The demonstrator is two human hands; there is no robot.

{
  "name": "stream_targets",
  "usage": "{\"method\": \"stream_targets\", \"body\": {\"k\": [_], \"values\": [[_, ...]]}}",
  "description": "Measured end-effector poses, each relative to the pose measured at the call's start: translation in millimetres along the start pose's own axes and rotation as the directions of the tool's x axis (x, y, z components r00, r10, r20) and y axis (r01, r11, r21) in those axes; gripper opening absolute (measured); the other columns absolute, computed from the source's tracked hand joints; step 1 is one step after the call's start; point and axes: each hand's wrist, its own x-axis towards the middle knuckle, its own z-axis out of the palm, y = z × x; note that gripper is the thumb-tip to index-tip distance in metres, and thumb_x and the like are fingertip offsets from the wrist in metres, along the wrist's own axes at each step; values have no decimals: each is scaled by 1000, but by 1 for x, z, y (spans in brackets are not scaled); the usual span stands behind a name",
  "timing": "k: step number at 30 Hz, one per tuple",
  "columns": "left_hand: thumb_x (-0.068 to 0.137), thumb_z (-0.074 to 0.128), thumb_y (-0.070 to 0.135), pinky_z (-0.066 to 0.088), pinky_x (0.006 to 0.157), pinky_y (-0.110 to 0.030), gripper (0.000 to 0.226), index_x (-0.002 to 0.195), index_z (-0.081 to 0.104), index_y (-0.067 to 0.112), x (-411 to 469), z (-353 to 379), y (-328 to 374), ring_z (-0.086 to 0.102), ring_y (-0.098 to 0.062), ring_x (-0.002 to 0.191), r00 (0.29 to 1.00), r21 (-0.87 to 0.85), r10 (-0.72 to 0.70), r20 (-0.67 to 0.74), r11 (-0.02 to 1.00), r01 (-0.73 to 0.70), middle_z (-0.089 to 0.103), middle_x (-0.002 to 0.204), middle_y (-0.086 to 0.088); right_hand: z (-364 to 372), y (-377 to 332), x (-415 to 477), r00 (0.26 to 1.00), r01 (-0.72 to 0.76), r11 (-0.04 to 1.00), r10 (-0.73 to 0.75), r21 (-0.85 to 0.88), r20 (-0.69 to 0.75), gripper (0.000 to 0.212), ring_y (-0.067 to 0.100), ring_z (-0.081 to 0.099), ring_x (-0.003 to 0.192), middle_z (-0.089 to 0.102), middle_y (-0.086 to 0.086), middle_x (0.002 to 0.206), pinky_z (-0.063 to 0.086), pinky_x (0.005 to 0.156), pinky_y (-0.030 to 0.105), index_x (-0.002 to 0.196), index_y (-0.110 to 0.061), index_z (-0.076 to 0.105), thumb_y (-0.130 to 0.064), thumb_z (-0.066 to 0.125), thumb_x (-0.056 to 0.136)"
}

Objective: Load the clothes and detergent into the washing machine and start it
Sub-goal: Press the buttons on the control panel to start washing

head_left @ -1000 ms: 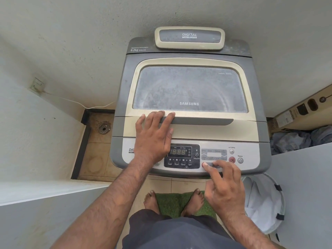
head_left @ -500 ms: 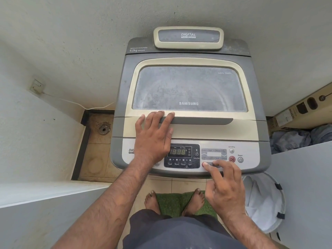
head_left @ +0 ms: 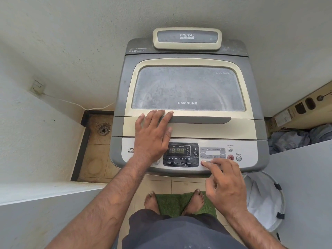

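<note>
A floor drain [head_left: 103, 130] lay in the tiled gap left of the washing machine [head_left: 188, 87]. A cardboard box [head_left: 301, 108] lay to its right, and a white laundry basket [head_left: 265, 200] stood at its front right corner. The machine stood against the back wall, lid closed, with its control panel [head_left: 181, 155] facing the person. The left hand [head_left: 152, 135] lay flat on the lid's front edge. The right hand [head_left: 226, 184] pressed a panel button with its forefinger extended, gripping nothing.
</note>
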Motion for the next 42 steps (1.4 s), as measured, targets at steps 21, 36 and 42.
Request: {"method": "stream_targets", "body": {"k": [21, 36, 42], "values": [[110, 28, 32, 52, 106, -52, 59, 108, 77, -1, -32, -15, 64, 72, -35, 111, 873, -978, -448, 191, -12, 208, 79, 109, -18, 15, -79, 89, 912, -317, 160, 323, 935, 254, 40, 32, 75, 106, 81, 14, 103, 58, 99, 46, 99, -13, 80, -19, 41, 100], [110, 31, 33, 51, 98, -65, 47, 119, 71, 10, -32, 4, 54, 66, -36, 115, 913, -958, -358, 196, 130, 257, 72, 117, -13, 34, -73, 92, 921, -334, 268, 296, 904, 252, 39, 34, 73, 98, 76, 17, 101, 60, 83, 34, 103, -4, 76, -23, 42, 105], [110, 30, 23, 53, 99, -55, 43, 120, 69, 7, -32, 3, 54, 66, -26, 115, 931, -942, -329, 157, 233, 241, 69, 119, -8, 38, -72, 91, 931, -319, 336, 286, 886, 227, 38, 36, 70, 100, 74, 17, 103, 59, 86, 43, 102, -7, 75, -24, 41, 106]]}}
